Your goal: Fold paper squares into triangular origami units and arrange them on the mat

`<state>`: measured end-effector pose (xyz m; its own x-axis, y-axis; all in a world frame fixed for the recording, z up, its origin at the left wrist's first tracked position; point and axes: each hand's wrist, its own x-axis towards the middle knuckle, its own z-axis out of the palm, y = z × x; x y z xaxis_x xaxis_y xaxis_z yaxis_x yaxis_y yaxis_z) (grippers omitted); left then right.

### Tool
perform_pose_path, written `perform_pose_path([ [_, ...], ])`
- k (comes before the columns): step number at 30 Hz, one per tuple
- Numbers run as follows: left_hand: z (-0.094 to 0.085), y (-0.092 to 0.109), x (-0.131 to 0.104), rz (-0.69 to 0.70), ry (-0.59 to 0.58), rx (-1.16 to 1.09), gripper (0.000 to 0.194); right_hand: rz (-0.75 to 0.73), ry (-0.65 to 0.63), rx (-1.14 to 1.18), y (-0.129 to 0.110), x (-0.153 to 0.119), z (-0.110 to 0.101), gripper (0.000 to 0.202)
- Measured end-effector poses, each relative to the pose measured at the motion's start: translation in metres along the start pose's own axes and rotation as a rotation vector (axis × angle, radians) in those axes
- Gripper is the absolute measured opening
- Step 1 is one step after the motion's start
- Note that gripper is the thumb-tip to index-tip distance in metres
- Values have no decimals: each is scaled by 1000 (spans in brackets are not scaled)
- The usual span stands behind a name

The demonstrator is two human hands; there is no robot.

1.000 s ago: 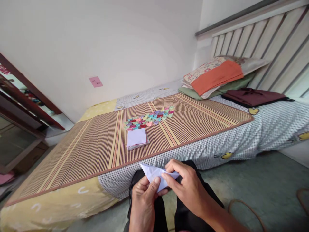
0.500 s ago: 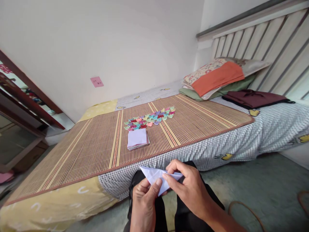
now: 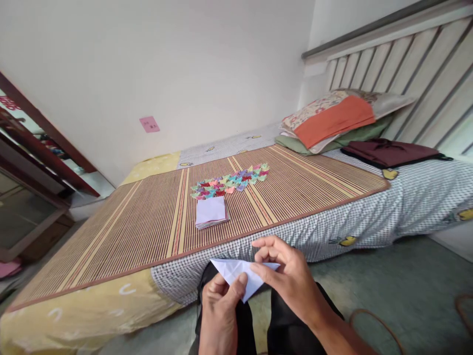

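A pale lilac sheet of origami paper (image 3: pixel 254 285), folded into a triangle with its point downward, is held above my lap. My left hand (image 3: pixel 221 305) pinches it near the lower left, thumb on the front and fingers behind. My right hand (image 3: pixel 288 273) has its thumb on the upper right of the paper. Its index finger is raised off the top edge, and the other fingers curl behind the right corner. On the mat beyond lies a stack of square paper sheets (image 3: pixel 210 211), the top one pale lilac. Behind it stand several small colourful folded paper pieces (image 3: pixel 242 180) in rows.
A striped woven mat (image 3: pixel 148 231) covers much of the bed, over a checked sheet (image 3: pixel 417 197). Pillows (image 3: pixel 332 121) and a maroon folded bag or cloth (image 3: pixel 391 152) lie near the white headboard (image 3: pixel 417 69). A brown cable (image 3: pixel 380 323) lies on the floor at right.
My right index finger has lifted off the paper's top edge, and the right hand has opened slightly. The folded triangle now faces me a little flatter. My left hand keeps its pinch.
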<state>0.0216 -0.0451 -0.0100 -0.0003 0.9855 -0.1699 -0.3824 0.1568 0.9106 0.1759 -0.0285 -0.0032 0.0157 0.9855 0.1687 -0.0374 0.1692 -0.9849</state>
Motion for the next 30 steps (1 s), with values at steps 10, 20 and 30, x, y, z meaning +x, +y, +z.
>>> perform_pose_path([
  [10, 8, -1, 1, -20, -6, -165, 33, 34, -150, 40, 8, 3, 10, 42],
  [20, 5, -3, 0, 4, 64, -170, 33, -103, -34, -115, 10, 3, 0, 37],
  [30, 3, -2, -3, 52, 36, -53, 31, -144, 56, -139, 17, 8, -14, 50],
])
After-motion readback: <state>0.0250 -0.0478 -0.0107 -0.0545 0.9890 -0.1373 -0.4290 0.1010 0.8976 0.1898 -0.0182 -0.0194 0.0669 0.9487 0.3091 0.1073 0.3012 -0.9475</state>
